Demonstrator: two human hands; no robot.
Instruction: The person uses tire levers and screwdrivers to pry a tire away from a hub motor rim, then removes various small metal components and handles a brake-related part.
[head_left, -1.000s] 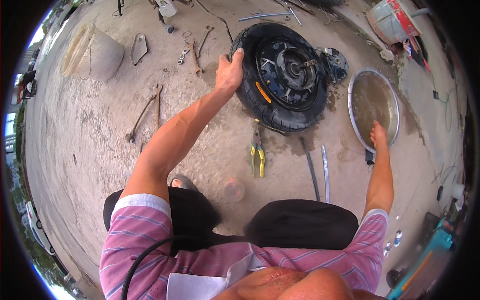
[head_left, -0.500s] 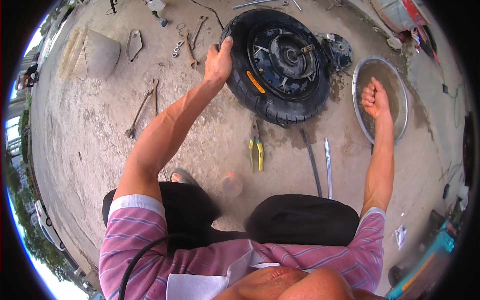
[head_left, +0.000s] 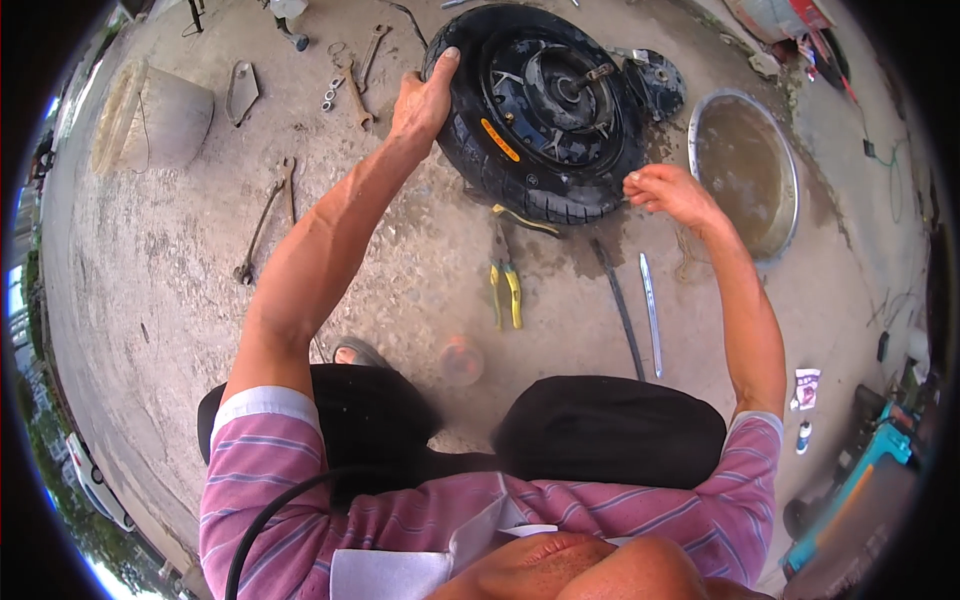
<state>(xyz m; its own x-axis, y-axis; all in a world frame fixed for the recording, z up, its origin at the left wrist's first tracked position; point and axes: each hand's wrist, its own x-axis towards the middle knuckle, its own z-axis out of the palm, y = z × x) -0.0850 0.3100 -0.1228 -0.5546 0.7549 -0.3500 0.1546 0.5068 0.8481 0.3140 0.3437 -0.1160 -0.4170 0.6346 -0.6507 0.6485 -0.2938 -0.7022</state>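
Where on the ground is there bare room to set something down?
The widest bare concrete lies below the bucket, left of the long rod. Smaller room lies between the left forearm and pliers. It is crowded below the wheel: pliers, dark bar, silver bar.

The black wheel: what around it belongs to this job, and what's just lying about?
Likely part of the job:
wheel, held by the left hand
basin of water
yellow-handled pliers
silver bar

Probably just lying about:
pale bucket
small bottle
packet
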